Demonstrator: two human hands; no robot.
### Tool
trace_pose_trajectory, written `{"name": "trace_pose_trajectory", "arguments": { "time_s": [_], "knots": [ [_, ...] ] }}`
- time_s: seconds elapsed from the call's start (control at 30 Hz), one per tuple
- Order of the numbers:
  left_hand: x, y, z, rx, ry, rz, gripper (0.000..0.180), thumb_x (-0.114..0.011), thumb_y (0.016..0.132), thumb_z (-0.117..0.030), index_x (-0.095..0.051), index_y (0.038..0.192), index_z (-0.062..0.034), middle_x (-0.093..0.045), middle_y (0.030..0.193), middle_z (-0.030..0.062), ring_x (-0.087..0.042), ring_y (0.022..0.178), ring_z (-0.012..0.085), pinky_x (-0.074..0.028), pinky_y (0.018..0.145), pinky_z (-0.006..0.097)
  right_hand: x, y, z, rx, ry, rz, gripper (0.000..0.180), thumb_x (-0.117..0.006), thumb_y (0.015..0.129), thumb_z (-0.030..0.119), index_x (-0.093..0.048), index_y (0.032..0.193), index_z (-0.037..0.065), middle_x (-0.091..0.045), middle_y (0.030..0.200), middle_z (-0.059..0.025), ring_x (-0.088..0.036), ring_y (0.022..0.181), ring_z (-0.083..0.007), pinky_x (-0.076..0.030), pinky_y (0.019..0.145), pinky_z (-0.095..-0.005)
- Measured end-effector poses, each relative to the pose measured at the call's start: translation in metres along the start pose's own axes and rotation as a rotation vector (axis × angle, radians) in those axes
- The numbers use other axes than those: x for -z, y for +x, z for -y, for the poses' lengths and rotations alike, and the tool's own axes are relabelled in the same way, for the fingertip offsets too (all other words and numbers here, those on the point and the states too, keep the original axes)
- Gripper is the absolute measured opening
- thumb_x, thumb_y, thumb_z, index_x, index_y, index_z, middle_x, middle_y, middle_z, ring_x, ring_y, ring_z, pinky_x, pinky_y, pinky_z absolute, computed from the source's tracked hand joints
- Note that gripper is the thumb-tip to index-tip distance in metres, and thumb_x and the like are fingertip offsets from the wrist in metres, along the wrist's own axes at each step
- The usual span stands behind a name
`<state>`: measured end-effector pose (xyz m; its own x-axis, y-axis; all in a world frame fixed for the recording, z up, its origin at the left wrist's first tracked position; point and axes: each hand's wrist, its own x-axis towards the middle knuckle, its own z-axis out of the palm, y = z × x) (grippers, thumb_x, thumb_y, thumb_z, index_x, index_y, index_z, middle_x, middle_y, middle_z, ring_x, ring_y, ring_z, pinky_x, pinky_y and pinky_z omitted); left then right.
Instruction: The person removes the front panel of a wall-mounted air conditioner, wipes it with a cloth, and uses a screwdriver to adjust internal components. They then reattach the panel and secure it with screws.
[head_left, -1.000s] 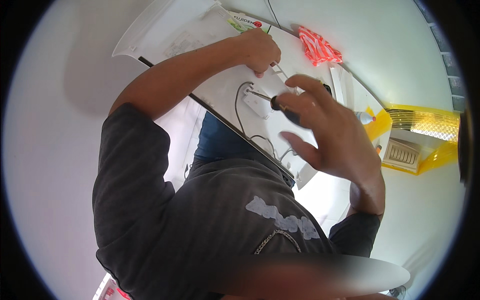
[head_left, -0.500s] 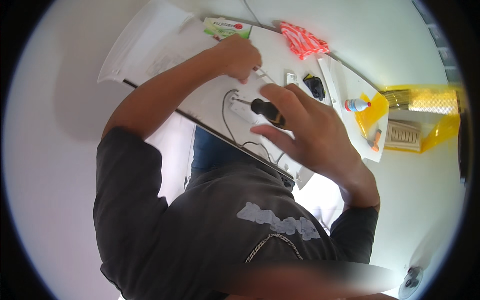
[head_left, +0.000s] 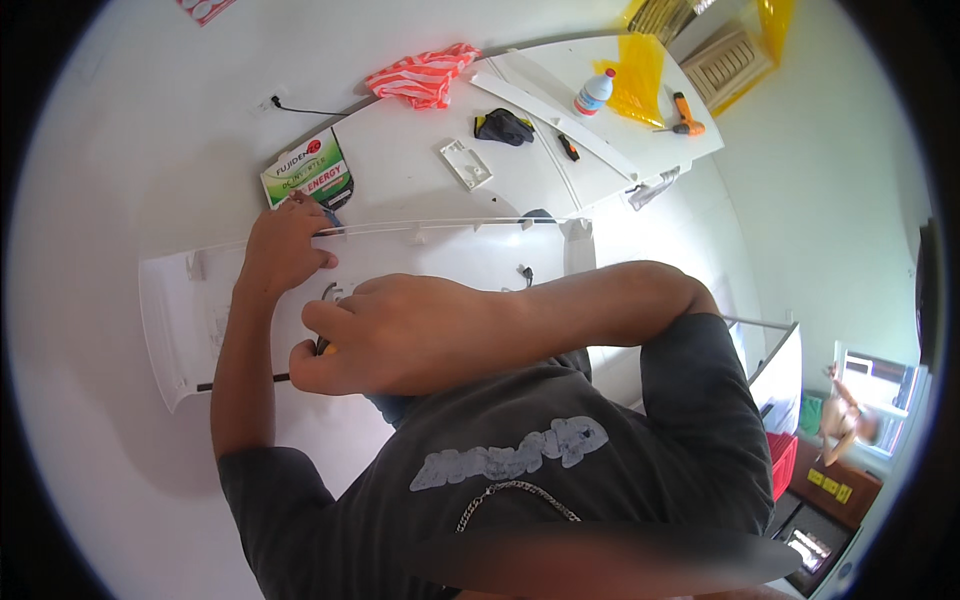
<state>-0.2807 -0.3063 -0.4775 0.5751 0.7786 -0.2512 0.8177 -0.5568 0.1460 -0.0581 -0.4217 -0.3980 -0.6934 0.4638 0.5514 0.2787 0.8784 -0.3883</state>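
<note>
A long, curved white plastic cover lies in front of me with its hollow side up. My left hand straddles its far edge, fingers beyond it and thumb on the near side, gripping it. My right hand is closed around a screwdriver. Only a bit of its black and yellow handle shows; its tip is hidden from view. A dark cable plug rests inside the cover. Just past my left fingers is a green and white printed box.
On the white table are a white plastic frame, black gloves, a small cutter, a white strip, a bottle and an orange-handled tool. A red-striped bag lies against the wall. Another person is far right.
The view has turned, so the table appears further up. My right hand, still holding the screwdriver, now covers most of it. My left hand stays at the cover's far edge.
</note>
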Motion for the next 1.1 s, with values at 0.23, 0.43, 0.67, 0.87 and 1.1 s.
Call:
{"name": "trace_pose_trajectory", "arguments": {
  "time_s": [0.23,0.43,0.67,0.87,1.1],
  "knots": [
    [0.011,-0.002,-0.003,-0.056,-0.031,-0.022,0.03,-0.087,0.069,-0.022,-0.079,0.095,-0.0091,-0.075,0.107,0.0055,-0.067,0.106,0.0273,-0.051,0.088,0.041,0.054,-0.044,-0.011,-0.025,0.099,-0.173,0.03,-0.076,0.087,0.015,-0.066,0.112,0.002,-0.066,0.089,-0.0106,-0.068,0.067,-0.0237,-0.056,0.063,-0.0321],
    [0.042,-0.02,-0.01,-0.017,-0.147,0.05,0.011,-0.08,0.075,-0.011,-0.075,0.085,-0.0068,-0.072,0.091,0.0106,-0.068,0.086,0.0344,-0.052,0.074,0.044,0.1,-0.181,-0.177,-1.153,0.5,-0.678,0.032,-0.063,0.105,0.037,-0.07,0.105,0.005,-0.067,0.074,0.0006,-0.057,0.064,-0.0067,-0.045,0.06,-0.0229],
    [0.083,-0.014,-0.016,-0.007,-0.199,0.069,0.012,-0.075,0.076,-0.004,-0.074,0.088,-0.0034,-0.071,0.082,0.0138,-0.068,0.075,0.0374,-0.053,0.068,0.043,-0.051,-0.367,-0.349,-1.524,0.981,-0.32,0.033,-0.065,0.102,0.026,-0.059,0.127,0.005,-0.066,0.096,-0.0065,-0.066,0.084,-0.0136,-0.057,0.07,-0.0284],
    [0.116,0.047,-0.028,0.14,-0.16,0.2,0.014,-0.073,0.074,-0.002,-0.075,0.088,-0.0027,-0.072,0.083,0.0156,-0.07,0.076,0.0355,-0.053,0.067,0.04,-0.154,-0.419,-0.435,-1.577,0.247,0.024,0.038,-0.065,0.097,0.022,-0.051,0.129,0.007,-0.063,0.113,-0.0167,-0.069,0.099,-0.0296,-0.058,0.083,-0.0443],
    [0.14,0.108,-0.025,0.432,-0.271,0.221,0.019,-0.07,0.073,0.004,-0.075,0.091,-0.0009,-0.073,0.084,0.0164,-0.07,0.073,0.0325,-0.053,0.066,0.036,-0.173,-0.411,-0.453,-1.543,-0.041,0.218,0.048,-0.069,0.095,0.028,-0.049,0.134,0.008,-0.056,0.128,-0.0205,-0.056,0.127,-0.0396,-0.052,0.1,-0.0519]
  ]
}}
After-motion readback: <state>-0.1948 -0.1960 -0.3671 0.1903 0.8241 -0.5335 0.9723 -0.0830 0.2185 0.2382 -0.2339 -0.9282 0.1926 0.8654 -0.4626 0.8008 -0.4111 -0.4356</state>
